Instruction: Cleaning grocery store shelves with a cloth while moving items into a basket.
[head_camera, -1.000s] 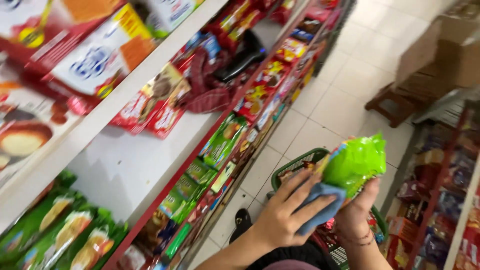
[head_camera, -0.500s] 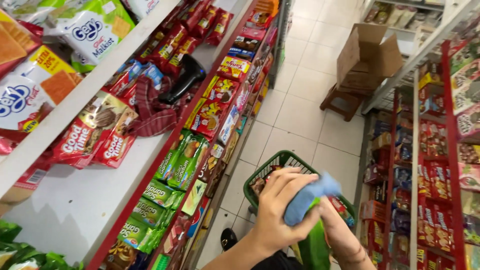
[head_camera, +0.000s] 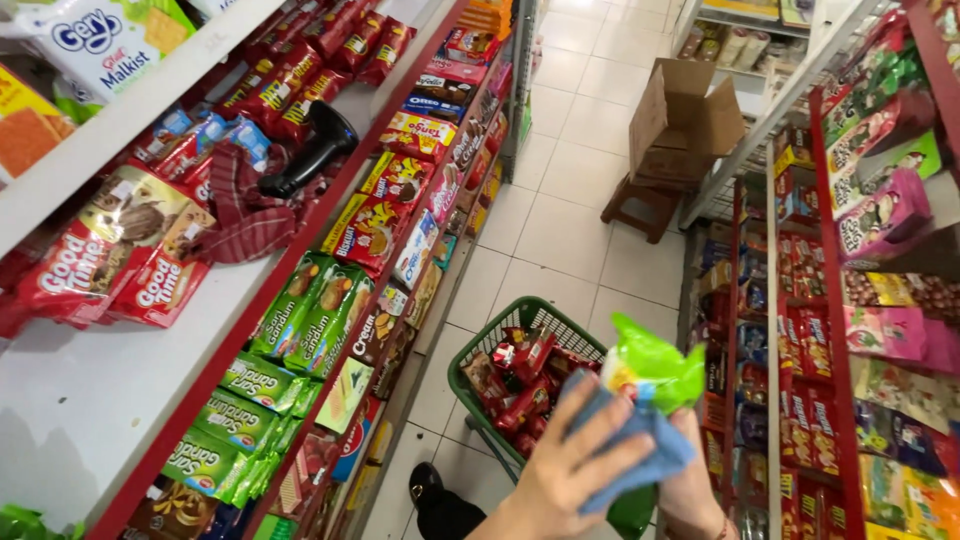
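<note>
Pressing a soft blue cloth (head_camera: 645, 455) against a bright green crinkly plastic snack packet (head_camera: 655, 368), the left hand (head_camera: 572, 468) lies flat with its fingers spread wide across the fabric; the thumb is hidden, so I cannot tell whether it clamps the cloth from behind. The right hand (head_camera: 697, 487) is curled around the lower end of the packet and holds it upright from below, with only its knuckles and wrist showing at the bottom edge of the view.

Both hands and the packet hang just above the near right corner of a dark green plastic shopping basket (head_camera: 522, 318) that stands on the pale tiled floor. Inside the basket lies a heap of red foil snack packets (head_camera: 520, 385). Below and to the left of the basket a black shoe (head_camera: 428, 487) shows. Left of the basket run red-edged white shelves (head_camera: 120, 400) stocked with green and red biscuit packs, and a black handheld scanner (head_camera: 310, 150) rests on an upper shelf. Beyond the basket an open brown cardboard box (head_camera: 685, 120) sits on a low wooden stool (head_camera: 645, 205).

The step in hand looks like wiping the packet clean, part-way over its face. Reaching its other sides would call for a firm right-hand grip while the packet is turned under the cloth.
</note>
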